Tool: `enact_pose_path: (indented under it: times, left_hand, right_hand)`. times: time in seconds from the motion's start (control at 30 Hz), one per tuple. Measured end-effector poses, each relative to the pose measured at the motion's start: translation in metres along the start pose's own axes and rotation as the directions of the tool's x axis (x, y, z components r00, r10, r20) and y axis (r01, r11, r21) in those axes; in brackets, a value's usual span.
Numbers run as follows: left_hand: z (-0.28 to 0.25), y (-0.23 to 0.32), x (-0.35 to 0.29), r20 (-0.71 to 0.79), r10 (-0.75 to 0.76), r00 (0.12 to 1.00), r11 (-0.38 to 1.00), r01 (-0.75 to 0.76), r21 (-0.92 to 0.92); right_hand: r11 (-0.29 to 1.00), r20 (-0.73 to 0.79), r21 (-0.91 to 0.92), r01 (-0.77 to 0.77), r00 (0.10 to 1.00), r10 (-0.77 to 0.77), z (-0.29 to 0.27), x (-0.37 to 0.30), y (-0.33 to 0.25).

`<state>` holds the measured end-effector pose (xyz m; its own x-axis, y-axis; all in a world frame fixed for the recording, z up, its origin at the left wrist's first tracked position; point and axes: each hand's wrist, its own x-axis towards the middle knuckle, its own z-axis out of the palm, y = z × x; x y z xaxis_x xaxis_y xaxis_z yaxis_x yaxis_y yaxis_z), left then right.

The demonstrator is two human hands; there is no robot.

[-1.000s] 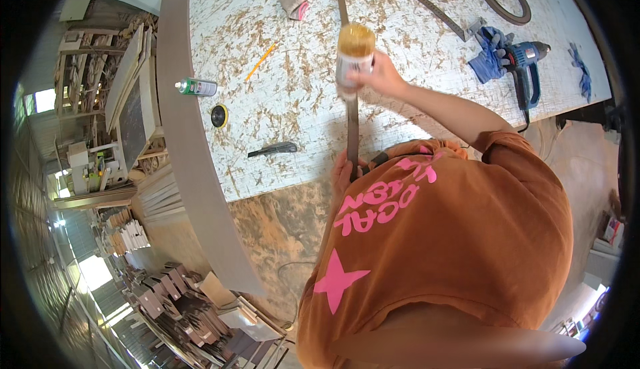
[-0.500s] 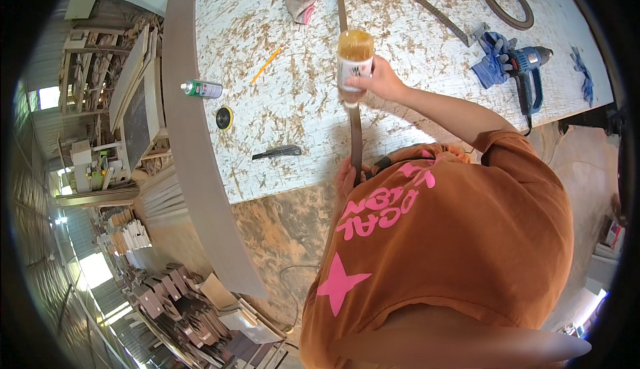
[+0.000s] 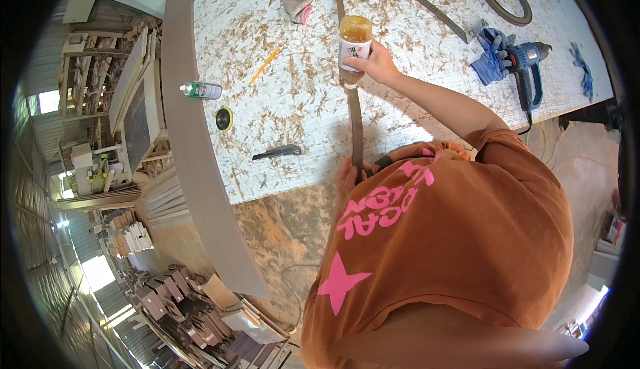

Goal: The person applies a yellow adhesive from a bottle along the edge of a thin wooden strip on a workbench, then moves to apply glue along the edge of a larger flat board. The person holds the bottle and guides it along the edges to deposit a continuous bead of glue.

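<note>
My right hand is wrapped round a clear bottle of amber glue with a white label. The bottle is tipped neck down over a long, narrow brown edging strip. Whether its mouth touches the strip I cannot make out. That strip runs from the far edge of the white, scuffed table to the near edge. There my left hand grips its near end, partly hidden by the orange shirt.
Left on the table lie a cutter knife, a black-and-yellow disc, a spray can, an orange pencil and a glove. A heat gun, blue gloves and a coiled strip lie right.
My right hand and the tipped bottle have moved slightly farther away along the strip. My left hand keeps its place at the near end.
</note>
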<state>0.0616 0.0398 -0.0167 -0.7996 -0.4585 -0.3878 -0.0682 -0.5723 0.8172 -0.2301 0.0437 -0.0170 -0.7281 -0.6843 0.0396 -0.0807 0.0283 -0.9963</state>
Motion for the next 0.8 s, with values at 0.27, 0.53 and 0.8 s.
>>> enact_pose_path:
  times: [0.27,0.53,0.8]
  left_hand:
    - [-0.002,0.0,0.001,0.053,-0.022,0.998,0.999,0.021,0.024]
    - [0.001,0.001,0.002,0.013,-0.002,1.0,1.0,0.002,-0.012]
    - [0.003,0.004,0.016,-0.169,-0.033,0.985,0.977,0.068,0.203]
  right_hand:
    - [0.997,-0.102,-0.026,0.078,0.992,-0.08,-0.01,-0.003,-0.005]
    - [0.997,0.068,0.053,0.056,0.996,-0.06,-0.006,-0.01,-0.002]
    - [0.929,0.339,-0.143,0.342,0.899,-0.278,0.003,-0.054,-0.036]
